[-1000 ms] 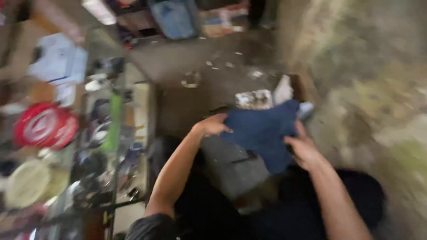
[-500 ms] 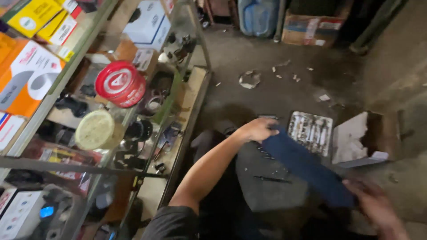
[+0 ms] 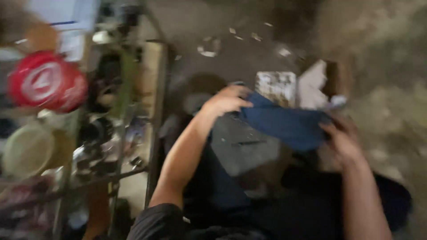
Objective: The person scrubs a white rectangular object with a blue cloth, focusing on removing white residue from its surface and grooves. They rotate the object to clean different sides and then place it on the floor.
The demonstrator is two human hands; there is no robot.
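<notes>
Now the left hand (image 3: 226,101) pinches 1 end of a blue cloth (image 3: 284,124), and the right hand (image 3: 342,140) curls its fingers on the other end. It hangs between them over a grey box (image 3: 244,149). Left stands a shelf (image 3: 153,111) with a red lid (image 3: 46,82).

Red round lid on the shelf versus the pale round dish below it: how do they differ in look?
The red round lid is bright red with a white ring mark on its face; the pale round dish is plain cream, unmarked. The red round lid sits higher on the shelf rack, the pale round dish lower and nearer the frame's left edge. Both are round, blurred, and far from the hands holding the blue cloth.
</notes>
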